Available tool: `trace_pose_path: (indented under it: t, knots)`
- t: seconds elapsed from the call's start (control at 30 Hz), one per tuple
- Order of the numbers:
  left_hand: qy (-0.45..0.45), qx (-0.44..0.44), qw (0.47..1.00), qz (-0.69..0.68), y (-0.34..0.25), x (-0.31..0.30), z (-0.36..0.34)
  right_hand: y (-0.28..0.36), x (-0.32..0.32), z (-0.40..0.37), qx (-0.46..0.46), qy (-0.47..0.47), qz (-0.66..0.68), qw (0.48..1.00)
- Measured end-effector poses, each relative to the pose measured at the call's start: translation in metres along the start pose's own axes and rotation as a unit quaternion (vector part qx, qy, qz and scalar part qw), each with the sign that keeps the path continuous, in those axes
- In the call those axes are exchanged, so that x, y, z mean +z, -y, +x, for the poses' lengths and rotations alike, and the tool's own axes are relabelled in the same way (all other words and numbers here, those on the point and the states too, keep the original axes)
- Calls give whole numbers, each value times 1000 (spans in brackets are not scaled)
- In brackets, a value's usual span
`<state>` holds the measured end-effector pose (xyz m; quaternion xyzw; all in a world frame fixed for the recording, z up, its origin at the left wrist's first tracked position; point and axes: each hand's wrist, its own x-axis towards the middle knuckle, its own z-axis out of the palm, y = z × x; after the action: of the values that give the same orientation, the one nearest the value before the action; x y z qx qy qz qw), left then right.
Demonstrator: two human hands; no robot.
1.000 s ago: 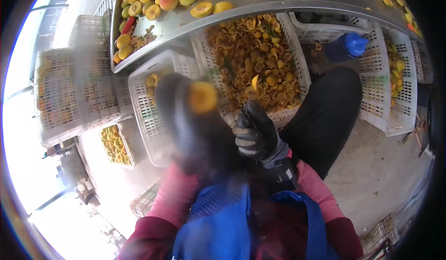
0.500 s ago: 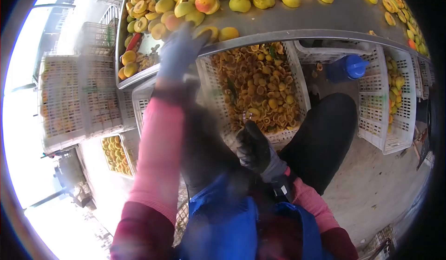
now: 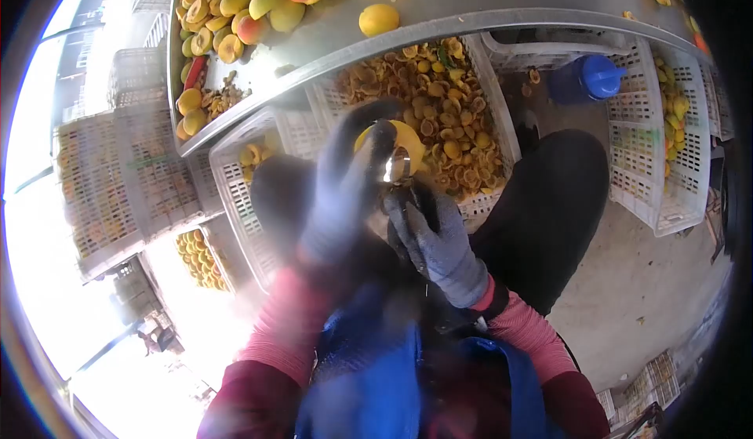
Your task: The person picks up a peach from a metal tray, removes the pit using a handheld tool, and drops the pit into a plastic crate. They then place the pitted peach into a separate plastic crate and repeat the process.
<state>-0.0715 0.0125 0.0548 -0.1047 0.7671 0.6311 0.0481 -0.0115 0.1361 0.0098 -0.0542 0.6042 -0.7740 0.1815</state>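
Note:
My left hand point(image 3: 345, 176), in a grey glove, is closed around a yellow peach piece point(image 3: 412, 139) above my lap. My gloved right hand point(image 3: 439, 239) is shut on a small pitting tool whose shiny curved metal end point(image 3: 398, 165) meets the peach; its handle is hidden in the fingers. Beyond both hands stands a white crate point(image 3: 502, 114) full of brown-yellow peach scraps. Many peaches point(image 3: 267, 6), several cut in half, lie on the metal table point(image 3: 455, 4) ahead. One yellow peach point(image 3: 379, 19) sits alone near the table's edge.
A white crate point(image 3: 239, 192) with some fruit stands by my left knee. To the right are a blue jug point(image 3: 587, 78) and another crate point(image 3: 682, 196) of fruit. Stacked crates point(image 3: 102, 180) rise at the left. A red object point(image 3: 196, 72) lies on the table.
My left hand has come back from the fruit on the table to my right hand, bringing a peach piece. My right hand has turned, and the tool's metal end now meets the peach.

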Motion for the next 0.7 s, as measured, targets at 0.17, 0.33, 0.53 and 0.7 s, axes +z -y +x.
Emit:
trace_pose_path:
  t: [0.17,0.33,0.53,0.7]
  knots:
    - [-34,-2,997,-69,6,15,-28,-8,1,-12,-96,-9,-171,980]
    - [-116,147,982,29,18,25,-36,-9,0,-18,-134,-79,-204,967]
    - [-101,111,989,8,20,21,-45,-6,-1,-29,-95,-56,-199,974]
    - [-21,78,993,90,11,9,-50,2,-1,-36,7,-9,-93,996]
